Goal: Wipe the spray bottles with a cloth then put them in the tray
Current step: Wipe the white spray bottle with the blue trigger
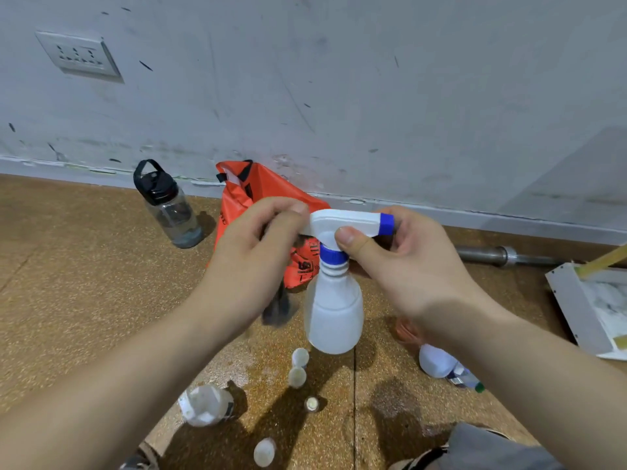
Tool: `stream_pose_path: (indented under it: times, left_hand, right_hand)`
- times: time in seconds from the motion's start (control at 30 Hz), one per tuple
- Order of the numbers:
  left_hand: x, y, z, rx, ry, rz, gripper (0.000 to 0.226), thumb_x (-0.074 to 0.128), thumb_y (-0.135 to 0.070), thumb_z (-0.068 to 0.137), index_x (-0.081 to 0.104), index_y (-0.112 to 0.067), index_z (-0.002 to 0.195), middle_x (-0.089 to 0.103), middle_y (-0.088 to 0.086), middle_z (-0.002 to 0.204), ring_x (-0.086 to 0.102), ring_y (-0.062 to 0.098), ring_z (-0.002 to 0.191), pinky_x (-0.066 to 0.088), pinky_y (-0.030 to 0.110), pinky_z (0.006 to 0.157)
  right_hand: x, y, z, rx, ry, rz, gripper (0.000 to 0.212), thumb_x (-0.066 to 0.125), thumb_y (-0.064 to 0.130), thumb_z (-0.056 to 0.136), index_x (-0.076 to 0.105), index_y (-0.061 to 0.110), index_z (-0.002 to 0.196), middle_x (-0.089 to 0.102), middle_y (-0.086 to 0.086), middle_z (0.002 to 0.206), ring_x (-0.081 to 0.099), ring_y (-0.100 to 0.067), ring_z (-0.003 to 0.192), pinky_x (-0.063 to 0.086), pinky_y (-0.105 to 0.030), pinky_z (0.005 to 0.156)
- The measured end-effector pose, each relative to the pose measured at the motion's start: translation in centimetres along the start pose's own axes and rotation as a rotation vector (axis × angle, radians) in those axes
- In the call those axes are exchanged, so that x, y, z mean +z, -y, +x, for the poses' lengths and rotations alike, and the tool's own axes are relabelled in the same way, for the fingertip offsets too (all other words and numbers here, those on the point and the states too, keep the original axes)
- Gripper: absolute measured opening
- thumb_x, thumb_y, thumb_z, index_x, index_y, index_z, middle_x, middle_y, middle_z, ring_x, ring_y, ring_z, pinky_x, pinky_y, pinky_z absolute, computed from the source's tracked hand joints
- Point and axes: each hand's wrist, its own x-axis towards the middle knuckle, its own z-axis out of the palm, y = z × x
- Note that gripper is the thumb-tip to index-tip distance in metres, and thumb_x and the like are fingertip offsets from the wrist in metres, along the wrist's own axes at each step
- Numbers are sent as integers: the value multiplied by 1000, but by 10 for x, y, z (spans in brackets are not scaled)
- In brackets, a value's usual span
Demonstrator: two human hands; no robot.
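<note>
Aloft, spray bottle (334,310) in right hand (407,266), cloth (276,307) in left hand (251,259) beside

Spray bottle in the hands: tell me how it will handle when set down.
The spray bottle is probably light: no liquid line shows through its translucent body. It looks like stiff plastic, unlikely to break. With the long trigger head on top, it may tip if set down carelessly.
</note>
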Motion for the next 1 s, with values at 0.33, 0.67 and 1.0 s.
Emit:
stream_pose_path:
  times: [0.33,0.67,1.0]
  left_hand:
    - [-8,14,-3,253,-47,327,33,67,-48,97,65,-20,80,46,1,41,40,12,37,32,25,42]
    - [5,13,-10,295,-168,456,40,60,-60,90,61,-23,75,51,-2,46,47,14,42,41,34,45]
    - [3,3,4,35,-50,-8,21,60,-38,102,70,-20,106,67,-4,64,56,2,49,42,15,51]
  right_hand:
    - [4,-3,3,83,-124,-78,59,92,58,62,68,17,98,73,1,86,70,-16,76,61,-41,76]
    - [18,-1,-9,-71,-57,-395,21,82,33,71,72,20,83,56,7,69,50,-10,64,47,-29,65]
    - [-5,-6,9,-133,19,-139,16,82,10,86,73,18,96,68,8,71,53,-1,56,44,-16,60]
